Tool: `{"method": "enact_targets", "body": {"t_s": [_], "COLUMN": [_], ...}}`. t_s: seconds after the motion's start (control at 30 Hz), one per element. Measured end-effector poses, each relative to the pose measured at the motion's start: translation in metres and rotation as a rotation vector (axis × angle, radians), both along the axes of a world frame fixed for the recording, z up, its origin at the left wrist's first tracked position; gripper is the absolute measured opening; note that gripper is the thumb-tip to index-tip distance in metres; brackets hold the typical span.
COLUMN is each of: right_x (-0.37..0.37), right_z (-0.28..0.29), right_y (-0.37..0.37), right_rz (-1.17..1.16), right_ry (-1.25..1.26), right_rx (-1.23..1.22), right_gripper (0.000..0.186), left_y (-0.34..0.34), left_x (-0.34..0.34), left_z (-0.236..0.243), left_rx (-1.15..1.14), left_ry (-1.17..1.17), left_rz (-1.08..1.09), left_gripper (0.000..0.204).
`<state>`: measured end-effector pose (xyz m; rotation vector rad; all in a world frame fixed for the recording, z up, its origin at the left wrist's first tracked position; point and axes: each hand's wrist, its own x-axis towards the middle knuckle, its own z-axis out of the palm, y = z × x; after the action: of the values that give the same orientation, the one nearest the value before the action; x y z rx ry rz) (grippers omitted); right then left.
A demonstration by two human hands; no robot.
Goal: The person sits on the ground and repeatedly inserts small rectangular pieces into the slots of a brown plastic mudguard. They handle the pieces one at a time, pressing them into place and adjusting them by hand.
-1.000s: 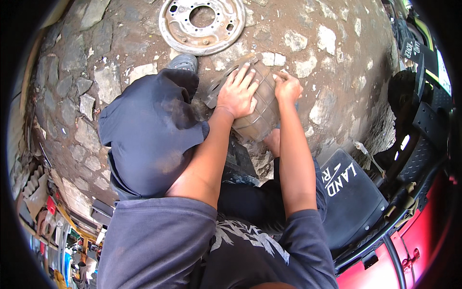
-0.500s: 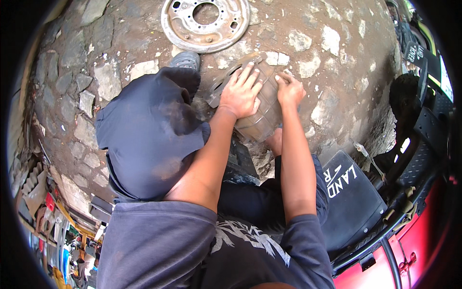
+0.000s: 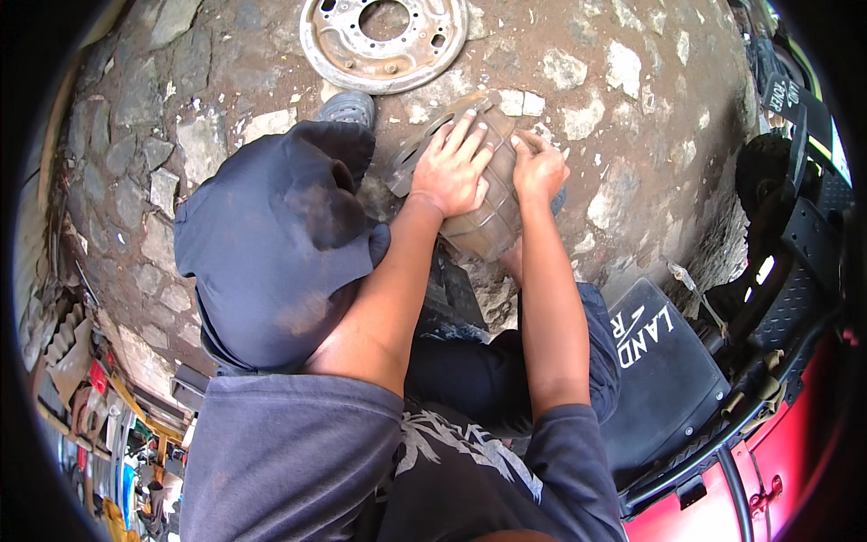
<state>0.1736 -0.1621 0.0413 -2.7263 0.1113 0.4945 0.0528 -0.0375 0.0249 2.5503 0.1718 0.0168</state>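
Observation:
A brown, dusty brake shoe [image 3: 488, 221] rests tilted between my legs, its curved face crossed by a grid of lines. A metal flange with a slot shows along its left side. Across the upper middle of that face lies my left hand [image 3: 449, 170], fingers spread out and pressing flat. At the right edge, my right hand [image 3: 540, 167] is closed in a pinch, thumb and forefinger close to the surface. Whatever it may hold between the fingers is hidden.
Ahead lies a round rusty backing plate [image 3: 352, 68] on stony ground. My grey clog [image 3: 348, 108] is just below it. At right stand a black mud flap [image 3: 664, 361] and a red vehicle body [image 3: 768, 470]. Assorted parts [image 3: 117, 452] fill the lower left.
My right hand has shifted slightly up and left along the brake shoe's edge. A bit of grey-blue footwear now shows beside it. My left hand keeps its place on the shoe.

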Motion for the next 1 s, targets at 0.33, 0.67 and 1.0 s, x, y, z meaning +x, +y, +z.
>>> {"method": "enact_targets", "body": {"t_s": [0.33,0.67,1.0], "right_x": [0.002,-0.010,0.001], "right_z": [-0.019,-0.027,-0.018], "right_y": [0.003,0.001,0.006], "right_rz": [-0.029,-0.012,-0.045], "right_ry": [-0.097,-0.180,-0.068], "right_rx": [-0.019,0.033,0.009], "right_gripper": [0.020,0.020,0.019], "left_y": [0.000,-0.002,0.001], "left_x": [0.001,-0.002,0.001], "left_z": [0.003,-0.002,0.000], "left_rx": [-0.007,-0.026,-0.019], "left_ry": [0.020,-0.029,-0.022], "left_rz": [-0.003,0.009,0.007], "left_gripper": [0.051,0.051,0.052]}}
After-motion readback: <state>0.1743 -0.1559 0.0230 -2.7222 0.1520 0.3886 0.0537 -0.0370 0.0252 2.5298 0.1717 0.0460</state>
